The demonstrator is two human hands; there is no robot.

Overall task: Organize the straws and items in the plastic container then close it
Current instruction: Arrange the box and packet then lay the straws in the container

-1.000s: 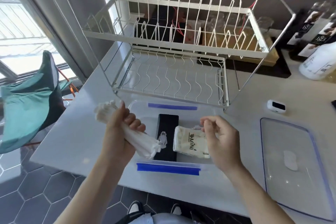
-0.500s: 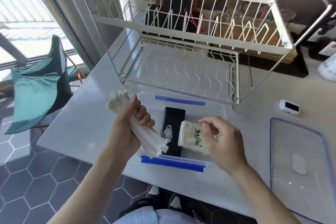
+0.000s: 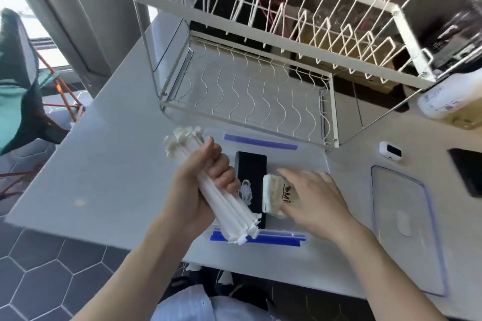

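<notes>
A clear plastic container (image 3: 310,155) with blue clips stands open on the white counter in front of me. Inside lie a black box (image 3: 251,172) and, to its right, a cream tissue pack (image 3: 273,194). My left hand (image 3: 206,180) grips a bundle of white paper-wrapped straws (image 3: 229,212), held slanted above the container's left side. My right hand (image 3: 313,198) rests flat, fingers spread, on top of the tissue pack. The container's clear lid (image 3: 407,224) lies on the counter to the right.
A white wire dish rack (image 3: 260,60) stands just behind the container. A small white device (image 3: 390,151) and a dark flat object (image 3: 469,174) lie at the right; a white bottle (image 3: 448,98) lies beyond. The counter edge is close to my body.
My right hand has gone from pinching the tissue pack's top to lying flat on it. The straw bundle stays in my left hand. The camera has moved closer and lower.
</notes>
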